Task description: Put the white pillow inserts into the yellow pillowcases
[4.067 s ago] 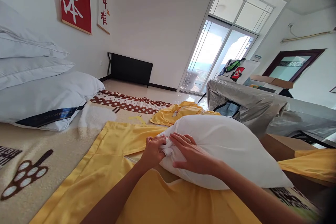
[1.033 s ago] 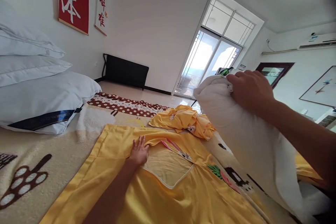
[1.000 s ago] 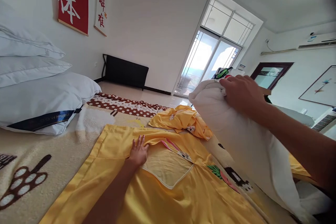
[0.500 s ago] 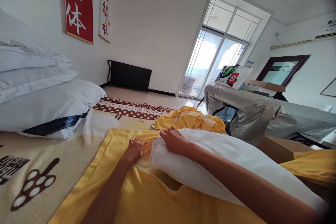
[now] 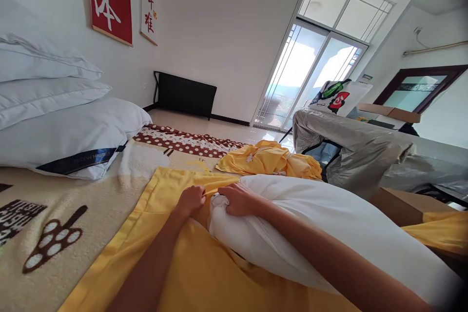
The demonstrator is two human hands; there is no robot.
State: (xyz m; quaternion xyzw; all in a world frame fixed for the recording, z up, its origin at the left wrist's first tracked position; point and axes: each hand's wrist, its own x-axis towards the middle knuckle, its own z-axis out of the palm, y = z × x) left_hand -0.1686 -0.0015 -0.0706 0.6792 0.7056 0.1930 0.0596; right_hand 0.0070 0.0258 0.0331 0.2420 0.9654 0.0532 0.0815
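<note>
A white pillow lies slantwise on a yellow fabric cover, its near end towards the lower right. My right hand is closed on the pillow's far left corner, bunching it. Just left of it, my left hand grips a fold of the yellow cover, which stretches tight between the two hands. The fingertips of both hands are partly hidden. Beyond my hands sits a crumpled heap of yellow fabric.
White pillows are stacked at the left on a cream patterned blanket. At the right stand a plastic-wrapped table, a cardboard box and more yellow fabric. A black folded panel leans by the back wall.
My left hand has closed from a looser, spread-fingered hold into a fist on the yellow cover. My right hand has shifted slightly left with the pillow corner. The view has tilted somewhat.
</note>
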